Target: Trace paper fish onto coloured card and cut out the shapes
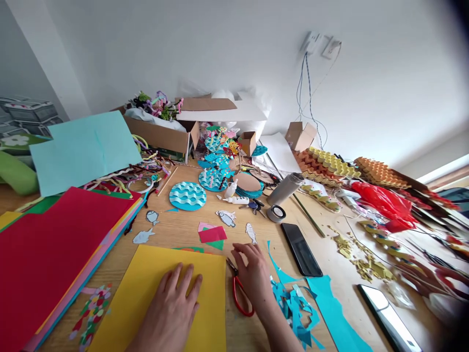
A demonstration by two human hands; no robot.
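My left hand (178,298) lies flat on a yellow sheet of paper (135,288), its fingers spread. To the right of the sheet, my right hand (254,274) hovers or rests by the sheet's upper right corner; its fingers are loosely bent, with a gap at the thumb and nothing visible between them. Red-handled scissors (236,293) lie beside the right hand, between it and the yellow sheet. Just beyond the sheet are red, pink and green paper scraps (213,234). Small paper fish cutouts (250,233) are scattered farther away.
A stack of coloured paper topped with red (66,244) stands at the left. Blue paper strips (296,308) and a black phone (301,249) lie to the right. Behind are a wavy blue disc (187,196), a glue bottle (238,200), a grey thermos (286,188) and cardboard boxes (157,134).
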